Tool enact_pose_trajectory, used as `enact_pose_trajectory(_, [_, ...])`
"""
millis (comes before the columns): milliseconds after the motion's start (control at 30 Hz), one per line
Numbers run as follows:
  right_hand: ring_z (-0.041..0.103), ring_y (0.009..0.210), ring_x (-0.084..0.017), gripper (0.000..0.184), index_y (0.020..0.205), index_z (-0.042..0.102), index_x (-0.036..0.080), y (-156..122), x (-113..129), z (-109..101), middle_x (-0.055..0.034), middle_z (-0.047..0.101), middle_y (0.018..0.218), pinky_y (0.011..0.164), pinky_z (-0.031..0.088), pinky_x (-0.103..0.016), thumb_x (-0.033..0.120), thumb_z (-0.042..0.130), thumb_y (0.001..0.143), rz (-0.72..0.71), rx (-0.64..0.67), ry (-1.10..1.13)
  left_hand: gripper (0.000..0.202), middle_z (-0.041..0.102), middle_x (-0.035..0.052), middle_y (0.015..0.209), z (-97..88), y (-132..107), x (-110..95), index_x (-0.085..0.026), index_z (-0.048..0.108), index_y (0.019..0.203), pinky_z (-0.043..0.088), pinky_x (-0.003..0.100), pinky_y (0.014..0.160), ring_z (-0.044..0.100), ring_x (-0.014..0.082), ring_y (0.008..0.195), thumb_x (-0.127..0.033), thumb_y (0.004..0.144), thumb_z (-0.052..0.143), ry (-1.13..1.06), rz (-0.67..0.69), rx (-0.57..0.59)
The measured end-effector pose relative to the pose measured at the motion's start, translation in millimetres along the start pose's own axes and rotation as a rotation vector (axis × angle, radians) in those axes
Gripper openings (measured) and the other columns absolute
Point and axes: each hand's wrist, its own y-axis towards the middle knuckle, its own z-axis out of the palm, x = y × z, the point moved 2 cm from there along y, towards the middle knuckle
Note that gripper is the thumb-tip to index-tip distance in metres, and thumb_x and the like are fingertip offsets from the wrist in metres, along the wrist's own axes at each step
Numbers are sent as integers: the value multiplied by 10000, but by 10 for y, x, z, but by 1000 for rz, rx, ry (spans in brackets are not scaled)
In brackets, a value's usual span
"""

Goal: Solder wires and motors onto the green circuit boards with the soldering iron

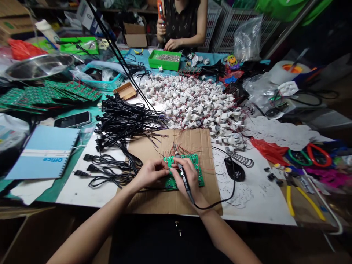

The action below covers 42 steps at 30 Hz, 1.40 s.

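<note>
My right hand (189,175) is closed round a soldering iron (185,180), its tip pointing away from me over a green circuit board (201,169). Thin red wires stick out from the board's far side. At the board's left edge, the fingers of my left hand (153,171) are pinched together; whatever lies between them is too small to make out. Beneath the board is a sheet of brown cardboard (170,203). Black power cords (121,121) lie bundled to the left of it, some reaching close to my left hand.
A large heap of white parts with wires (198,99) spreads behind the cardboard. Stacked circuit boards (49,95), a phone (73,120) and a notebook (44,152) lie left. Right are a coiled iron stand (239,158) and yellow-handled pliers (308,200). Another person (181,25) sits opposite.
</note>
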Motion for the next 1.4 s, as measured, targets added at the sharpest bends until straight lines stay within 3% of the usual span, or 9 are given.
enact_pose_trajectory(200, [685,973,-203,257,1178,666,247,-34,-19,55,-54,677,1047,875,582,-342,110,596,972,-17,17,-17,321,595,-17,670,19,15,48,-141,667,793,387,226,588,500,108,610,-432,734,786,-6,-24,5])
enact_pose_trajectory(400, [688,916,-196,182,1118,683,250,-39,-17,26,-43,682,1002,835,588,-335,148,608,987,23,-27,-22,369,562,-29,663,25,20,54,-156,630,794,391,224,578,489,110,617,-476,734,802,-25,-19,4])
enact_pose_trajectory(567, [682,833,-173,248,1162,653,259,-11,7,19,-31,646,1018,789,596,-324,131,635,951,44,-4,26,418,555,-31,664,17,2,40,-157,617,817,381,217,559,477,101,595,-523,735,802,-75,-42,9])
enact_pose_trajectory(767, [674,886,-195,224,1161,662,249,-16,2,41,-51,651,1030,799,594,-337,158,628,959,63,-15,14,381,649,8,734,1,-8,0,-146,680,818,425,237,624,543,127,665,-510,761,778,29,-12,-17])
enact_pose_trajectory(933, [670,887,-202,238,1169,668,251,-33,-15,57,-48,664,1016,802,594,-347,158,631,953,64,-38,-4,403,630,4,676,-5,-19,-18,-147,666,802,425,243,606,536,130,627,-537,764,758,6,-26,-19])
enact_pose_trajectory(1167, [654,910,-204,227,1172,655,245,-30,-35,-95,-50,638,997,841,581,-359,131,606,982,-7,-114,-88,266,652,-9,686,2,50,-130,-181,661,755,432,254,658,554,144,665,-425,857,639,357,95,-134])
enact_pose_trajectory(1400, [651,882,-199,239,1190,646,235,-98,25,-268,-56,612,972,792,593,-347,110,617,989,-60,-70,-126,242,659,6,690,41,133,-88,-202,614,722,429,277,658,594,181,678,-397,866,604,501,66,-158])
